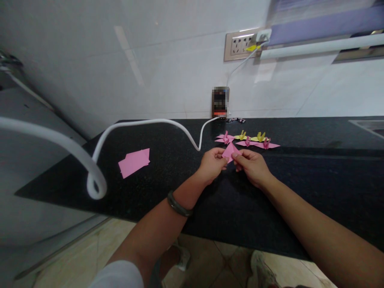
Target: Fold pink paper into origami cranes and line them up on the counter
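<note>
Head view looks down on a black speckled surface (315,168) that runs across the middle of the frame in front of a white tiled wall (150,60). Just right of centre, the left hand (211,164) and the right hand (252,166) meet above the surface. Each pinches one side of a folded pink paper (230,151) between thumb and fingertips. The paper stands as a small pointed shape between the two hands, its tip toward the wall. A dark bracelet (179,206) sits on the left wrist.

Just beyond the hands, nearer the wall, lies a row of small folded paper figures (247,140), pink and yellow, set close together. Well to the left of the hands, flat pink sheets (134,162) lie on the surface.

A white cable (144,121) comes in from the left edge of the frame, loops at the surface's left end and runs across to a blurred upright device (220,103) leaning against the wall at top centre. A thinner white lead rises from the device toward a wall socket (241,46) in the upper right.
</note>
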The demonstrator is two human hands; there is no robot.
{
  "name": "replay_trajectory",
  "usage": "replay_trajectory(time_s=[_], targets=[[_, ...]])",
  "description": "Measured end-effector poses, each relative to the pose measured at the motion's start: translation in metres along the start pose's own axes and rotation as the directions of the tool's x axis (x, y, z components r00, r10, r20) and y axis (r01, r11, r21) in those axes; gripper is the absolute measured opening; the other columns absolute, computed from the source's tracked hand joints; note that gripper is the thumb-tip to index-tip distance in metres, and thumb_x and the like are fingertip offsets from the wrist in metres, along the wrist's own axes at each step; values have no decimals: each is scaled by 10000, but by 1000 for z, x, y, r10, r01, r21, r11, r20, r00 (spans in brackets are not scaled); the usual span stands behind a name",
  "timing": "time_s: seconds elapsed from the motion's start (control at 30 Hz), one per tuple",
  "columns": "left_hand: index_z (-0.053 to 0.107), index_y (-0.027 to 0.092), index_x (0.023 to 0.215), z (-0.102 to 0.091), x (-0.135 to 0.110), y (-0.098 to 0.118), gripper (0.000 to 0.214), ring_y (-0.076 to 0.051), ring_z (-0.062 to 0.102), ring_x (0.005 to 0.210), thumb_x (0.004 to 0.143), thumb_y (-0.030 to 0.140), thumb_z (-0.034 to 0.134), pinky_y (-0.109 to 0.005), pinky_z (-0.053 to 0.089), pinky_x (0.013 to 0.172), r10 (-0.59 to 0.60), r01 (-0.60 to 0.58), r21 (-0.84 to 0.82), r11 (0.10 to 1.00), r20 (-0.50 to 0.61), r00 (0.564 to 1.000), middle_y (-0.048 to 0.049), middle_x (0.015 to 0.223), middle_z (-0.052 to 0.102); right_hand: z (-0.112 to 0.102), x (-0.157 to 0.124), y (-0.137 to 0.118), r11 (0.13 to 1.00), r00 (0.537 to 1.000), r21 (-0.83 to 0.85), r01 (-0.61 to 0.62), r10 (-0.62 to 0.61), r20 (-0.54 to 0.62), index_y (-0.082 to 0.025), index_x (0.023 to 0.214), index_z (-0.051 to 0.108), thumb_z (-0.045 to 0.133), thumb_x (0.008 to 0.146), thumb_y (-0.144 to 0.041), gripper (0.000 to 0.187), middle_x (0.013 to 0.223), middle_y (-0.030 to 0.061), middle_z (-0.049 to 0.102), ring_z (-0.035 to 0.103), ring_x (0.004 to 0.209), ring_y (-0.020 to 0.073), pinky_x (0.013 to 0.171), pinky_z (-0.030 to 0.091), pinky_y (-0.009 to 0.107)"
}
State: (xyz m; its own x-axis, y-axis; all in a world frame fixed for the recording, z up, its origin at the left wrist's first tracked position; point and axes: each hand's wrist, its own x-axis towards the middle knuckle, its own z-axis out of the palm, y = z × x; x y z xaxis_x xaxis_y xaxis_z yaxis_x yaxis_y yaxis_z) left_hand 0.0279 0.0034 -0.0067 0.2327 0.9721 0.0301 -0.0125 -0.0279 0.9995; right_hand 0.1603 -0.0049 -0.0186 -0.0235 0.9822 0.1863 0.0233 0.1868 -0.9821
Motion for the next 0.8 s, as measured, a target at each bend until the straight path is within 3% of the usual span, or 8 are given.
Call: replay_trajectory(time_s=[0.17, 0.33, 0.47, 0.57, 0.8], targets=[[549, 112, 824, -2, 2, 1, 155, -38, 473, 446, 692, 191, 527, -157, 386, 429, -38, 36, -64, 997, -33, 999, 8, 574, 512, 0, 0, -1, 1000, 1000, 9, -9, 9, 6, -151, 611, 504, 538, 694, -369, 236, 506, -37, 470, 396, 389, 55, 393, 313, 195], [532, 102, 873, -1, 3, 2, 190, -88, 563, 524, 694, 164, 539, -171, 395, 439, -134, 120, -286, 951, -32, 990, -29, 664, 556, -4, 1, 0, 969, 997, -235, 80, -83, -2, -148, 661, 554, 506, 711, -383, 245, 514, -29, 487, 411, 420, 69, 413, 312, 200], [538, 86, 838, -1, 2, 3, 150, -107, 589, 623, 689, 99, 535, -196, 433, 543, -166, 145, -424, 894, -11, 986, -66, 723, 593, -5, 1, 0, 927, 988, -349, 140, -153, -9, -147, 690, 586, 498, 711, -391, 261, 515, -26, 491, 408, 425, 74, 416, 307, 204], [552, 78, 803, -2, 3, 3, 115, -100, 583, 649, 691, 100, 536, -220, 442, 624, -158, 140, -462, 876, -1, 987, -75, 721, 604, -4, 1, -1, 941, 985, -300, 155, -171, -25, -150, 712, 596, 519, 693, -394, 257, 556, -16, 514, 419, 441, 75, 423, 325, 204], [563, 96, 793, -5, 5, -1, 113, -89, 571, 622, 689, 139, 546, -236, 431, 638, -142, 129, -406, 905, -2, 990, -54, 699, 594, -4, 2, -3, 997, 993, 18, 82, -80, -88, -170, 799, 603, 460, 740, -426, 299, 525, -24, 473, 416, 424, 78, 425, 380, 219]])
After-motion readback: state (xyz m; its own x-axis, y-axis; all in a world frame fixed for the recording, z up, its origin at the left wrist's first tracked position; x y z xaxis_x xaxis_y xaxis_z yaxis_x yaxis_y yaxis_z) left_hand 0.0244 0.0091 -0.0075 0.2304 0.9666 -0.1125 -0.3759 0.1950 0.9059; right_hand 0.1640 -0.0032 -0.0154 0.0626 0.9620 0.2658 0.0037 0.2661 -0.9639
